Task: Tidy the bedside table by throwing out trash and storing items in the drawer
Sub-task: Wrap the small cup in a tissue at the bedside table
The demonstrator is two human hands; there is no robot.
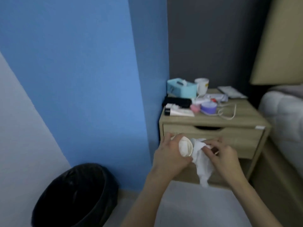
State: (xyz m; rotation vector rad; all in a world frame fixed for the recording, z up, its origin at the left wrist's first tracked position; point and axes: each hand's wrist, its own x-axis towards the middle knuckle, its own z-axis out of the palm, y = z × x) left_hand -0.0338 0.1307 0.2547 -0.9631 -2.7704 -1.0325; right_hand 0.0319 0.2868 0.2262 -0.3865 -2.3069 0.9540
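Blue wall [82, 71] — beige headboard [278, 46], grey mattress [283, 108] beside.
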